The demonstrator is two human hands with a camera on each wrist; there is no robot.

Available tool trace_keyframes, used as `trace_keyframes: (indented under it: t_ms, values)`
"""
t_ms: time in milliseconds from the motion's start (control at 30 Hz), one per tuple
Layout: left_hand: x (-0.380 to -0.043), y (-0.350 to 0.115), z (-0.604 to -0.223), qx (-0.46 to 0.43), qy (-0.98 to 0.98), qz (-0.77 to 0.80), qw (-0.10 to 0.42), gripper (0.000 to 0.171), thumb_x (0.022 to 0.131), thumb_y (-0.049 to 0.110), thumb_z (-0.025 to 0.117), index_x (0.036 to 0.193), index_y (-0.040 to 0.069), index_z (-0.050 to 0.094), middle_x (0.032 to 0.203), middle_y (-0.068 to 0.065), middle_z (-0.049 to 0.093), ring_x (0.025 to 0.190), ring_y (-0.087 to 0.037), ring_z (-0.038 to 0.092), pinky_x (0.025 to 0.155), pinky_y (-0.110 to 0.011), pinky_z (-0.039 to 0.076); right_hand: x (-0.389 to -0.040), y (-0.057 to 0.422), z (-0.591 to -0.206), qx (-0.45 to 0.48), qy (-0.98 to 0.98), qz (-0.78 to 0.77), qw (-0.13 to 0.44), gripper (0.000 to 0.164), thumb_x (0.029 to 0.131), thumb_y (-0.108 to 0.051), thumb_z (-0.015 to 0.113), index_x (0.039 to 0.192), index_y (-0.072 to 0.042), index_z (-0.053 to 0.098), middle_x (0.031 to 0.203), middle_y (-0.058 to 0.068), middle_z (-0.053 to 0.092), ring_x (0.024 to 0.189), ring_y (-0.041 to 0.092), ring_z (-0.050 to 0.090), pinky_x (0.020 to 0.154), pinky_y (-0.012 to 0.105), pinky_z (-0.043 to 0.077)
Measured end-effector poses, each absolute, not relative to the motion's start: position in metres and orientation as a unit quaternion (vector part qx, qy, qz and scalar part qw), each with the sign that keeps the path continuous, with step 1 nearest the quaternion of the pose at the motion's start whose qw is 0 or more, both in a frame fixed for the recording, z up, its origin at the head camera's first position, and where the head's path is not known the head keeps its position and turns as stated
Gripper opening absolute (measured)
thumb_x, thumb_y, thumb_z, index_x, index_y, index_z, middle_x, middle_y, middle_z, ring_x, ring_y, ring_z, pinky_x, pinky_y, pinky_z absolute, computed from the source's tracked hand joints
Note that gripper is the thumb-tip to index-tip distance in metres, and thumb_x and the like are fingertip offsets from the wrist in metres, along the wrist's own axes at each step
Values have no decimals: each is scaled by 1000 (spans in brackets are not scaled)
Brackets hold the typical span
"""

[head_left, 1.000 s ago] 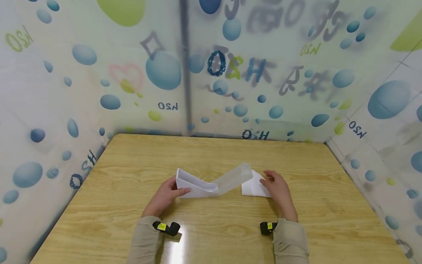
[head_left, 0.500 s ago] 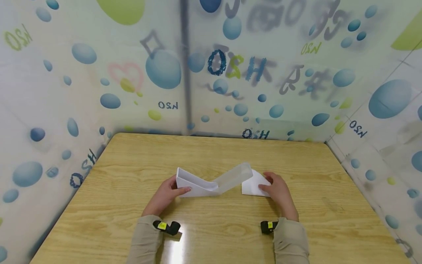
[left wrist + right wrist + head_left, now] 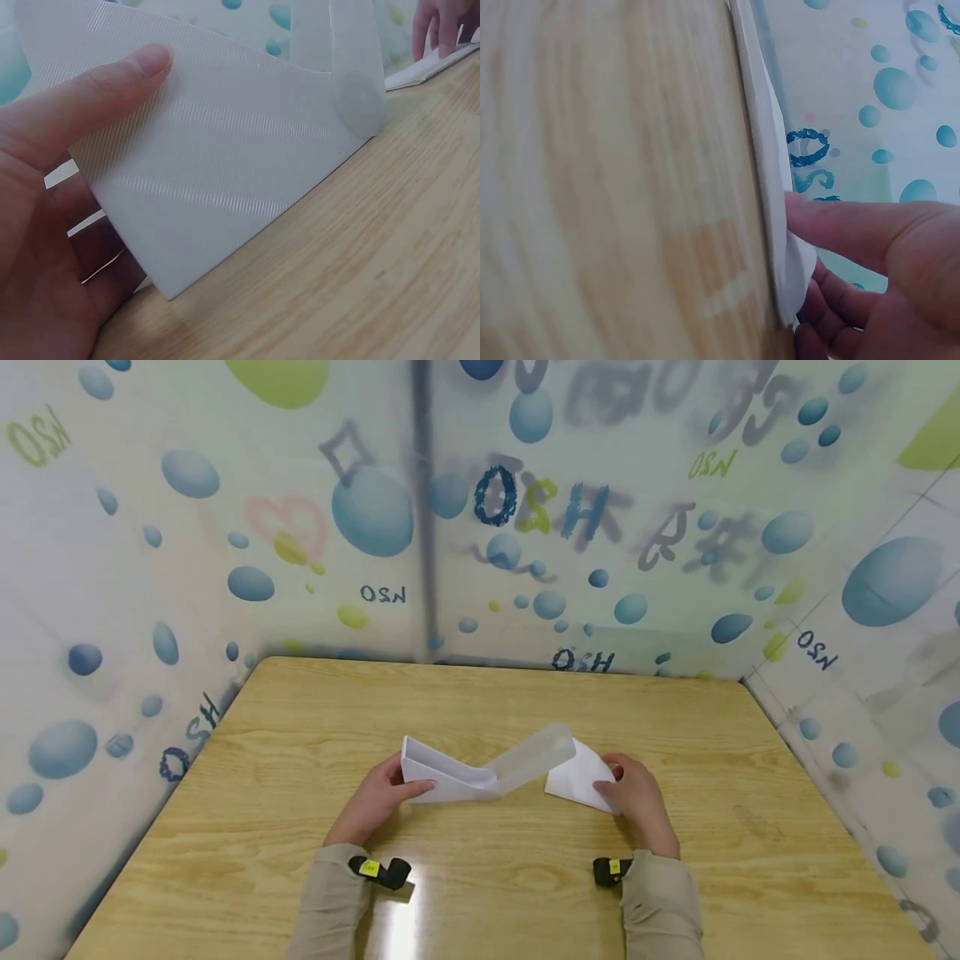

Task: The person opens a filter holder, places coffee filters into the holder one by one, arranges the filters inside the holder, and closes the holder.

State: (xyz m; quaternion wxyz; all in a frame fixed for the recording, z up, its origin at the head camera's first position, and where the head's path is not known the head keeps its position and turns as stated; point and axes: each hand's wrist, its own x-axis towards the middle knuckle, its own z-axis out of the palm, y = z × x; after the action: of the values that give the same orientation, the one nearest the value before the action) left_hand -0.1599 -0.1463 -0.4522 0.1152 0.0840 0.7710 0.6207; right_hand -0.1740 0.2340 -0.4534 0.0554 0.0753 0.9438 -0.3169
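Note:
My left hand [image 3: 378, 797] grips the left end of a slim white plastic box [image 3: 450, 787], thumb on its near wall and fingers behind it. In the left wrist view the box's ribbed wall [image 3: 202, 150] stands upright, its lower edge along the tabletop. A clear lid [image 3: 534, 760] hinged at the box's right end leans up and to the right, swung back. Beyond the lid lies a flat, white, folded piece [image 3: 577, 777] with a curved far edge. My right hand [image 3: 633, 793] pinches its right end, the thumb [image 3: 832, 225] on top and fingers under its edge.
Both hands work over a wooden table [image 3: 480, 893], its far edge close to a patterned wall covering [image 3: 480, 568]. Side panels with the same bubble pattern flank the table. A black wrist camera [image 3: 386, 872] sits at each cuff.
The right thumb has come down onto the white folded piece, and the piece has turned slightly, its right end nearer me. The left hand and box hold their place.

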Motion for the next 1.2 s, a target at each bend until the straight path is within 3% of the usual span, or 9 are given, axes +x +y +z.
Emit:
trace_keyframes:
  t_ms: [300, 800, 967, 1200]
  values:
    - [-160, -146, -449, 82, 776, 615, 113, 42, 79, 26, 73, 115, 12, 57, 109, -5, 63, 97, -18, 57, 85, -31, 44, -174, 235, -454, 100, 936, -334, 40, 34, 89, -12, 58, 122, -7, 55, 99, 12, 56, 85, 25, 49, 71, 35, 40]
    - [-160, -146, -452, 78, 773, 618, 124, 47, 78, 31, 73, 118, 15, 55, 112, -5, 61, 99, -19, 56, 87, -32, 43, -173, 235, -454, 99, 932, -348, 16, 28, 89, -14, 58, 115, -2, 59, 105, 17, 61, 94, 28, 56, 78, 41, 44]
    - [-160, -146, -451, 77, 772, 618, 124, 47, 78, 31, 73, 119, 15, 55, 113, -5, 61, 100, -19, 55, 87, -31, 43, -175, 236, -454, 101, 934, -341, 3, 25, 91, -19, 56, 107, -1, 62, 101, 15, 63, 88, 26, 55, 76, 39, 44]
    - [-161, -147, -454, 74, 770, 621, 126, 48, 78, 31, 73, 119, 15, 54, 112, -6, 60, 99, -19, 55, 87, -32, 42, -177, 238, -456, 126, 925, -359, 4, 28, 93, -22, 54, 108, -1, 62, 105, 16, 62, 90, 26, 55, 77, 38, 44]
